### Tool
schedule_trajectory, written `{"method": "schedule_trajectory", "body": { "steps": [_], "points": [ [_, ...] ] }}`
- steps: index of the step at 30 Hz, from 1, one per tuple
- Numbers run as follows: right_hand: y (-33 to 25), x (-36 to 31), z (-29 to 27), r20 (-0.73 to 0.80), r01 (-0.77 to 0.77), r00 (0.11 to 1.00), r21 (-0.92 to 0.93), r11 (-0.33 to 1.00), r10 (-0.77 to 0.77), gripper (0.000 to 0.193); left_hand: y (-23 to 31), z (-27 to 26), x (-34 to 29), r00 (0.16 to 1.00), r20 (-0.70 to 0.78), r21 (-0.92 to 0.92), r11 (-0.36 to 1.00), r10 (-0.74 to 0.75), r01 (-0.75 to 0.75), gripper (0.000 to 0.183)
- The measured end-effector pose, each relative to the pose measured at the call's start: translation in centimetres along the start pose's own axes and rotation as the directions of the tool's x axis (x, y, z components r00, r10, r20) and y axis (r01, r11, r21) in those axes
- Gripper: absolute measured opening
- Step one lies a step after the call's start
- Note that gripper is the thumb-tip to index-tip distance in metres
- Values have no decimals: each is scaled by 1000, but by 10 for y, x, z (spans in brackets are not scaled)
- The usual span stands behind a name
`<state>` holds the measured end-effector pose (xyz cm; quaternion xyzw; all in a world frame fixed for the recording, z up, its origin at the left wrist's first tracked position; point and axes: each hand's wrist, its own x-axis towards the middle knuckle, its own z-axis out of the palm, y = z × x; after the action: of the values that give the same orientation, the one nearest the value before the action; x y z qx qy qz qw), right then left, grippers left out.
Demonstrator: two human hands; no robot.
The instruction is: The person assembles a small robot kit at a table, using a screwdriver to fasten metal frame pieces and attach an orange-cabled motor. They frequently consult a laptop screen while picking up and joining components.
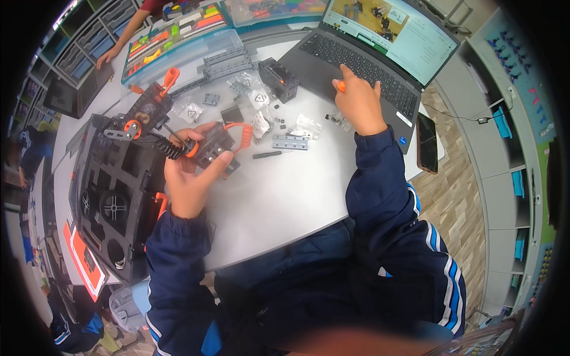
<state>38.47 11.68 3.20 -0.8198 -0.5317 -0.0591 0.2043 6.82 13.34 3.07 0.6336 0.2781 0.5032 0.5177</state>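
My left hand [193, 178] is closed around a dark grey motor block [215, 147] with a coiled orange cable [243, 135]. That block belongs to a larger robot assembly [145, 115] with a black coil spring, orange rings and a second dark block, held above the table. My right hand [363, 104] is over the keyboard of a black laptop [356, 62], forefinger stretched toward the keys. A small orange piece [341, 86] shows at its fingers and seems held there. Whether the fingertip touches a key I cannot tell.
A screwdriver [268, 154], a grey perforated beam [290, 142] and clear parts bags [261, 121] lie on the white table. A black foam-lined case [110, 204] is at left; a parts bin [178, 56] stands behind. A phone [427, 142] lies by the right edge. Another person's hand [108, 55] rests far left.
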Motion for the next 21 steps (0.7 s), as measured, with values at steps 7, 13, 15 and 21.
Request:
{"method": "schedule_trajectory", "body": {
  "steps": [7,13,15,21],
  "points": [
    [-3,-1,-3,-9,19,1000,3,1000,-19,42,-1,0,0,1000,-2,5,1000,2,-2,46],
    [-5,-2,-3,-33,46,998,17,999,-45,39,0,0,0,1000,-4,0,1000,-1,1,46],
    [-5,-2,-3,-28,44,999,15,999,-44,38,0,0,0,1000,-5,-1,1000,-4,4,46],
    [-6,-2,-4,-13,44,999,17,999,-43,38,-1,0,0,1000,-4,-8,1000,-4,4,46]
  ]
}}
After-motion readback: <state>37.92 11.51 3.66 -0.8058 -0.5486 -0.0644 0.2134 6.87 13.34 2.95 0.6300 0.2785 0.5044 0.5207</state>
